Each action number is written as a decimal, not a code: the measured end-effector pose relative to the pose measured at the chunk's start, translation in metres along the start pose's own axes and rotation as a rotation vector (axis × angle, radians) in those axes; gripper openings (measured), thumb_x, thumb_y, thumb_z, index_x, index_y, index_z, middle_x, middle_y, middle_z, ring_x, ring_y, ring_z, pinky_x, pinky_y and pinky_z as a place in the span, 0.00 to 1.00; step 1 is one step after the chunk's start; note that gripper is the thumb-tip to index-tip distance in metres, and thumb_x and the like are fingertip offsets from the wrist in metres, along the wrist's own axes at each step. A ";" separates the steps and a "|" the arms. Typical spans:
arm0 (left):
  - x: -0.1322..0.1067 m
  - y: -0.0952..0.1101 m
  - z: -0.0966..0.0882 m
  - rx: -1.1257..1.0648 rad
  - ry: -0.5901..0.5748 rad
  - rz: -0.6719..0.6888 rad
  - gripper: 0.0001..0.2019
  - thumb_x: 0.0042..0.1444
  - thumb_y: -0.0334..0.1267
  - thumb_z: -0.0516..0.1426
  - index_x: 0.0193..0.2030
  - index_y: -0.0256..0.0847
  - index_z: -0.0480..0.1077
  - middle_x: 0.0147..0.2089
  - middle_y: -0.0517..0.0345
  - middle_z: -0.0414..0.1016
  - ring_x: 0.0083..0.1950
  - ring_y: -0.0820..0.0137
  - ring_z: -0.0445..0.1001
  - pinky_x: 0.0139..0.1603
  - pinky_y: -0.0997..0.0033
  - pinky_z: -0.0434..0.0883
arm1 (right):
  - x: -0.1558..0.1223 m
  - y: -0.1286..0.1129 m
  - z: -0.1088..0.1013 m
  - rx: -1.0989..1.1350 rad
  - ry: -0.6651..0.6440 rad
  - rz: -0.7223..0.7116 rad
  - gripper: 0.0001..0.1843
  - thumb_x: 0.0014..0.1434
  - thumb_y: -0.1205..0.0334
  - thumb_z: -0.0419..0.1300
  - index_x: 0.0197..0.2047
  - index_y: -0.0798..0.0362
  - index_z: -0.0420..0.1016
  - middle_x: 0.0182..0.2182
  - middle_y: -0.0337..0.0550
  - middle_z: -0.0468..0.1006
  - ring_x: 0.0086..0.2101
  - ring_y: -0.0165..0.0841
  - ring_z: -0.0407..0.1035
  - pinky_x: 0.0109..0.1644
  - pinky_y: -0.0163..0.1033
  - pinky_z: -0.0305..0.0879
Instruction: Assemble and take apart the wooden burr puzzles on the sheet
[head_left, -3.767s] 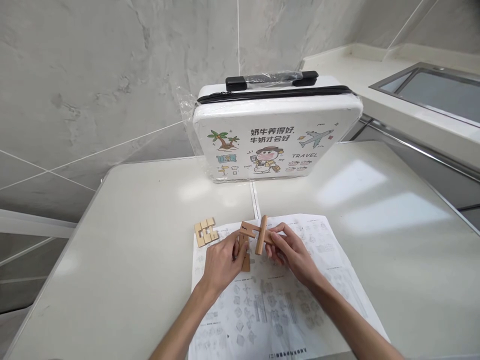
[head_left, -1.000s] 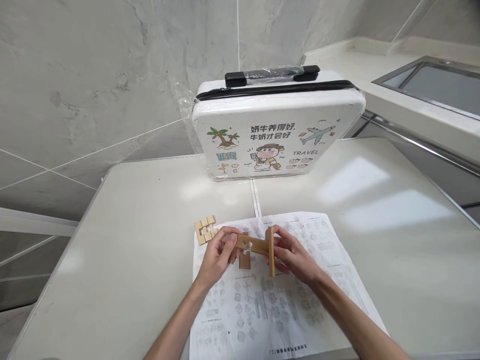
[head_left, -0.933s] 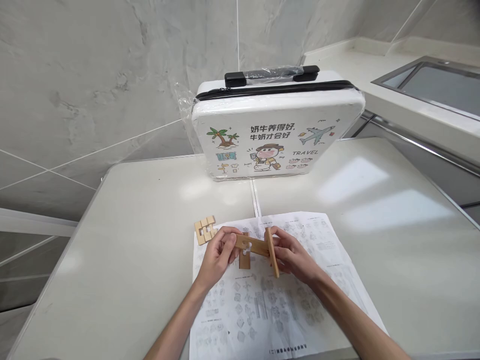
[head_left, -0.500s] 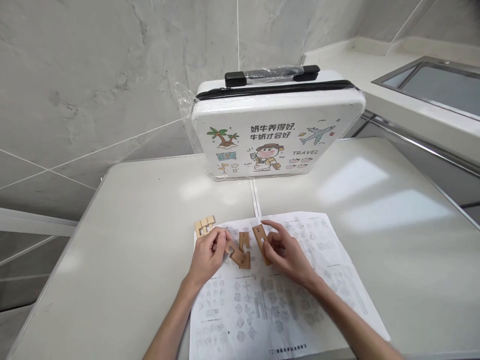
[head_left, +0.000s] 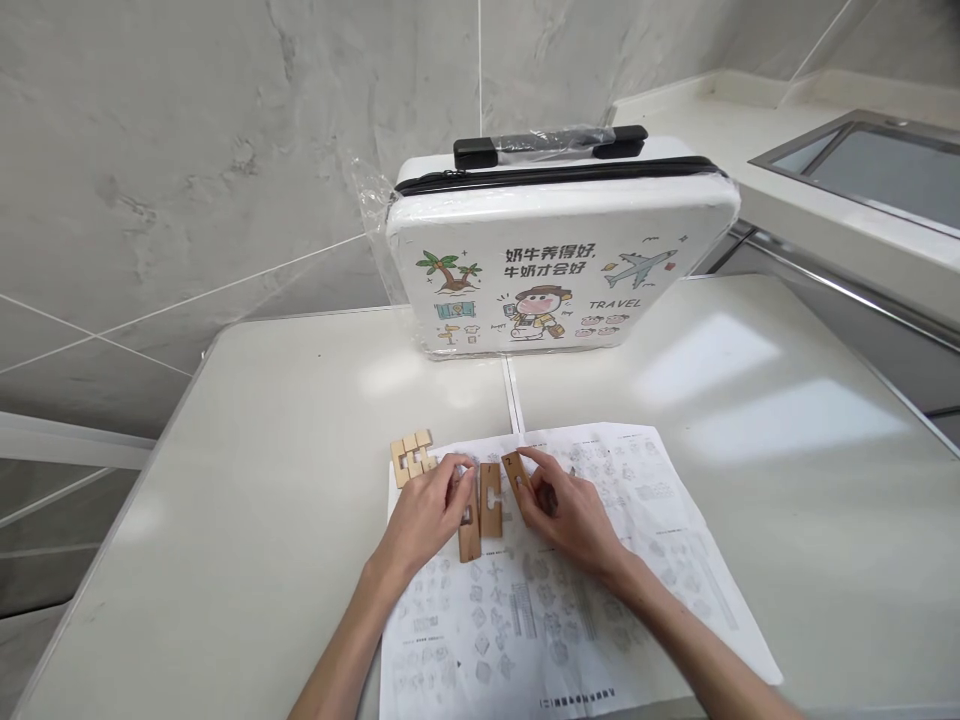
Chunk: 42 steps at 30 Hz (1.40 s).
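Between my hands, a notched wooden puzzle piece marked 1 [head_left: 490,500] lies on the printed sheet [head_left: 600,650]. My left hand [head_left: 431,500] pinches another brown wooden puzzle piece [head_left: 469,540], which stands lengthwise just left of piece 1; its upper part is hidden by the fingers. In my right hand [head_left: 566,505] is the wooden puzzle piece marked 2 [head_left: 513,466], gripped between thumb and fingers, tilted, a little right of piece 1. Pale wooden pieces [head_left: 411,450] sit together at the sheet's upper left corner, behind my left hand.
A white suitcase [head_left: 555,230] with cartoon prints and plastic wrap stands at the back of the white table [head_left: 285,480]. Behind it is a grey wall [head_left: 225,150]. A ledge with a framed dark panel [head_left: 877,170] is at the right.
My left hand has turned its piece from slanting across piece 1 to upright beside it, and moved slightly right. The right hand has shifted a little, still holding piece 2.
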<state>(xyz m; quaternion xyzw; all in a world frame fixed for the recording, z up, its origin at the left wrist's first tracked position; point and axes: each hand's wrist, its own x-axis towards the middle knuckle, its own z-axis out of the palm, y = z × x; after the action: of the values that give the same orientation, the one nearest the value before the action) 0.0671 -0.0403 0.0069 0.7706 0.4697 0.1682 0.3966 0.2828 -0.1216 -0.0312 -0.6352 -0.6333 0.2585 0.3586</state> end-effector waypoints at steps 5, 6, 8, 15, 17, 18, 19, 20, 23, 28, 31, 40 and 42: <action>-0.001 0.002 0.011 0.056 0.065 -0.016 0.13 0.76 0.48 0.50 0.53 0.46 0.73 0.27 0.64 0.73 0.25 0.67 0.73 0.30 0.70 0.63 | -0.001 0.000 0.003 -0.105 0.026 -0.067 0.20 0.70 0.63 0.55 0.64 0.50 0.68 0.27 0.37 0.77 0.27 0.34 0.73 0.31 0.36 0.62; -0.001 0.003 0.012 0.059 0.077 -0.021 0.13 0.76 0.47 0.50 0.53 0.46 0.73 0.28 0.64 0.74 0.25 0.66 0.74 0.30 0.70 0.63 | -0.001 0.000 0.003 -0.117 0.023 -0.075 0.20 0.70 0.64 0.55 0.64 0.50 0.69 0.27 0.37 0.77 0.28 0.34 0.73 0.31 0.36 0.61; -0.001 0.003 0.014 0.049 0.097 -0.022 0.13 0.75 0.47 0.51 0.52 0.46 0.73 0.28 0.62 0.76 0.25 0.66 0.75 0.30 0.70 0.62 | -0.001 -0.001 0.002 -0.132 0.012 -0.086 0.20 0.69 0.65 0.56 0.63 0.50 0.70 0.27 0.37 0.77 0.28 0.35 0.73 0.31 0.36 0.60; -0.002 -0.004 0.018 0.027 0.181 0.001 0.13 0.72 0.48 0.57 0.55 0.47 0.76 0.26 0.61 0.76 0.22 0.67 0.70 0.28 0.71 0.57 | -0.002 -0.002 0.001 -0.158 -0.010 -0.104 0.20 0.70 0.65 0.56 0.63 0.51 0.70 0.24 0.35 0.74 0.25 0.34 0.71 0.29 0.37 0.56; -0.002 -0.006 0.019 0.012 0.190 0.008 0.13 0.71 0.49 0.58 0.55 0.47 0.77 0.26 0.61 0.75 0.22 0.67 0.68 0.28 0.71 0.56 | -0.002 -0.002 0.002 -0.162 -0.013 -0.111 0.19 0.71 0.65 0.55 0.64 0.51 0.70 0.23 0.35 0.74 0.25 0.34 0.71 0.29 0.36 0.56; -0.002 -0.007 0.019 -0.006 0.197 0.014 0.13 0.71 0.49 0.58 0.54 0.47 0.77 0.25 0.61 0.74 0.22 0.67 0.67 0.27 0.71 0.55 | -0.002 -0.001 0.003 -0.167 -0.015 -0.113 0.19 0.71 0.65 0.55 0.64 0.51 0.69 0.23 0.35 0.74 0.25 0.34 0.71 0.29 0.37 0.55; -0.002 -0.007 0.020 -0.021 0.202 0.021 0.13 0.70 0.49 0.59 0.54 0.47 0.78 0.25 0.61 0.73 0.22 0.67 0.66 0.27 0.71 0.55 | -0.002 -0.001 0.003 -0.173 -0.016 -0.115 0.19 0.71 0.65 0.55 0.64 0.51 0.69 0.24 0.35 0.75 0.25 0.34 0.71 0.29 0.37 0.55; -0.002 -0.008 0.020 -0.027 0.207 0.027 0.13 0.70 0.49 0.59 0.53 0.47 0.78 0.24 0.61 0.73 0.21 0.67 0.65 0.27 0.71 0.54 | -0.003 0.000 0.004 -0.181 -0.017 -0.118 0.19 0.71 0.65 0.56 0.63 0.52 0.70 0.24 0.36 0.75 0.25 0.34 0.71 0.29 0.37 0.55; -0.003 -0.009 0.021 0.023 0.198 0.040 0.12 0.71 0.47 0.58 0.54 0.47 0.77 0.24 0.61 0.72 0.22 0.68 0.65 0.28 0.71 0.54 | -0.003 0.001 0.005 -0.214 -0.006 -0.136 0.18 0.70 0.66 0.56 0.61 0.53 0.72 0.25 0.38 0.76 0.26 0.35 0.72 0.30 0.38 0.55; -0.004 -0.006 0.015 0.197 0.134 0.186 0.13 0.73 0.45 0.56 0.58 0.45 0.74 0.31 0.58 0.74 0.31 0.65 0.73 0.35 0.67 0.66 | -0.004 0.002 0.005 -0.250 0.011 -0.152 0.16 0.71 0.66 0.56 0.59 0.52 0.74 0.24 0.38 0.75 0.25 0.34 0.71 0.31 0.38 0.55; -0.004 0.000 0.008 0.206 -0.004 0.389 0.28 0.62 0.52 0.67 0.65 0.48 0.71 0.55 0.46 0.78 0.56 0.52 0.76 0.57 0.52 0.73 | -0.003 0.001 0.004 -0.251 0.007 -0.158 0.17 0.71 0.66 0.56 0.60 0.52 0.74 0.26 0.39 0.77 0.27 0.35 0.72 0.31 0.38 0.55; -0.005 -0.002 0.016 0.346 -0.064 0.476 0.61 0.46 0.67 0.72 0.80 0.51 0.49 0.77 0.37 0.57 0.78 0.37 0.55 0.74 0.31 0.62 | -0.001 -0.002 0.001 -0.245 0.032 -0.236 0.12 0.72 0.67 0.55 0.56 0.52 0.73 0.30 0.41 0.79 0.30 0.35 0.73 0.33 0.38 0.60; -0.003 -0.004 0.017 0.371 -0.019 0.474 0.57 0.49 0.64 0.72 0.79 0.50 0.51 0.76 0.38 0.60 0.77 0.38 0.57 0.74 0.33 0.63 | -0.001 -0.001 0.001 -0.235 0.041 -0.252 0.11 0.72 0.68 0.55 0.54 0.51 0.73 0.33 0.42 0.79 0.32 0.36 0.74 0.34 0.39 0.63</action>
<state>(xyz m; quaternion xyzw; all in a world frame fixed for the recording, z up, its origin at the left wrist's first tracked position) 0.0739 -0.0500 -0.0061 0.9195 0.2959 0.1601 0.2033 0.2809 -0.1224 -0.0312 -0.5934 -0.7264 0.1229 0.3243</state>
